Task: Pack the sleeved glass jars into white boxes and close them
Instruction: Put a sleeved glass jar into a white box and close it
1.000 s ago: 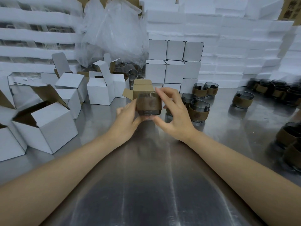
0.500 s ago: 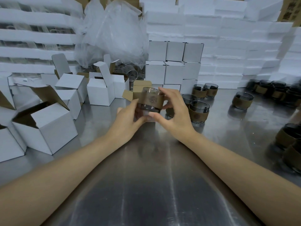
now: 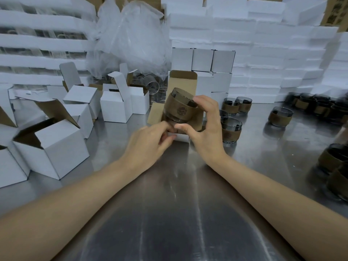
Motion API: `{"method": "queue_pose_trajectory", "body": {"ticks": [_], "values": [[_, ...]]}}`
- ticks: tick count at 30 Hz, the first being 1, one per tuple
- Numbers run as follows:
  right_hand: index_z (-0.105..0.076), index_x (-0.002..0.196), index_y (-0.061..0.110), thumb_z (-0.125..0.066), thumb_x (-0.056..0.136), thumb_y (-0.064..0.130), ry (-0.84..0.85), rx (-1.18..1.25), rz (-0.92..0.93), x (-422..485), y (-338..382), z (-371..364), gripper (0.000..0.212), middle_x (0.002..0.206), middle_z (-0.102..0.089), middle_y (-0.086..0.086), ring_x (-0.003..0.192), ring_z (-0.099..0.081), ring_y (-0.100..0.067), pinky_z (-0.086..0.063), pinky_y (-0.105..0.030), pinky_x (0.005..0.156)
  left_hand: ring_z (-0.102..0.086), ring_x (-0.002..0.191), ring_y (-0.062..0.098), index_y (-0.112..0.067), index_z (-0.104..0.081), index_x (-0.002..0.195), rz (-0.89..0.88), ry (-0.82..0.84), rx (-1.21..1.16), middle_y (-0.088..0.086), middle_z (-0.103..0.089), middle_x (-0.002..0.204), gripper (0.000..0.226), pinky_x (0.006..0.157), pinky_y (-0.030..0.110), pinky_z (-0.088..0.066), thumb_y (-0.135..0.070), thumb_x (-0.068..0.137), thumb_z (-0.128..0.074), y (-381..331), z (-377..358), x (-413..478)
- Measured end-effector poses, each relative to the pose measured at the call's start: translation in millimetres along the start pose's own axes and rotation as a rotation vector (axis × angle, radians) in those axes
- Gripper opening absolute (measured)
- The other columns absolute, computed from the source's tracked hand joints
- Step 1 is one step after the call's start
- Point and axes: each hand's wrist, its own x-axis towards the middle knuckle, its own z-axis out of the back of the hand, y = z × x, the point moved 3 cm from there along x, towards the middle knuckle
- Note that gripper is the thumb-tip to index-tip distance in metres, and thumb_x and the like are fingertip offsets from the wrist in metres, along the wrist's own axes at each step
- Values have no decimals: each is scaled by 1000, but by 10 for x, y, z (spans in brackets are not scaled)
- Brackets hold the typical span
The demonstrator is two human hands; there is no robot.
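Holding a sleeved jar (image 3: 179, 110) tilted over an open white box (image 3: 181, 138), the right hand (image 3: 205, 132) has its thumb under the base and its fingers curled over the rim, so the jar's only partway in. The left hand (image 3: 148, 144) is curled at the box's near edge, but it's too blurry to tell if it's actually gripping anything. More jars (image 3: 230, 129) sit just to the right on the steel worktop (image 3: 178, 204), empty boxes (image 3: 50, 147) are off to the left, and closed boxes (image 3: 203, 60) are stacked behind.
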Motion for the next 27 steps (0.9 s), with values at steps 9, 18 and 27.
{"method": "queue_pose_trajectory", "body": {"ticks": [9, 18, 27], "values": [[-46, 127, 18, -76, 80, 11, 109, 50, -123, 14, -74, -14, 57, 129, -40, -7, 120, -44, -13, -53, -38, 91, -42, 74, 4, -16, -66, 106, -29, -120, 138, 0, -57, 100, 22, 63, 22, -34, -21, 85, -70, 23, 31, 26], [-46, 129, 18, -76, 80, 12, 113, 5, -154, 13, -131, 0, 58, 135, -42, -8, 125, -45, -21, -50, -37, 93, -56, 81, 12, -20, -53, 126, 76, 0, 97, -8, -39, 139, 38, 65, 31, -49, -19, 89, -61, 135, -37, 13], [-51, 126, 6, -79, 78, 14, 119, 12, -147, 3, -88, 1, 56, 139, -40, -14, 129, -45, -26, -43, -43, 105, -56, 77, 15, -14, -60, 105, -35, 12, 115, 2, -53, 109, 16, 57, 26, -41, -7, 91, -58, 35, -12, 29]]}}
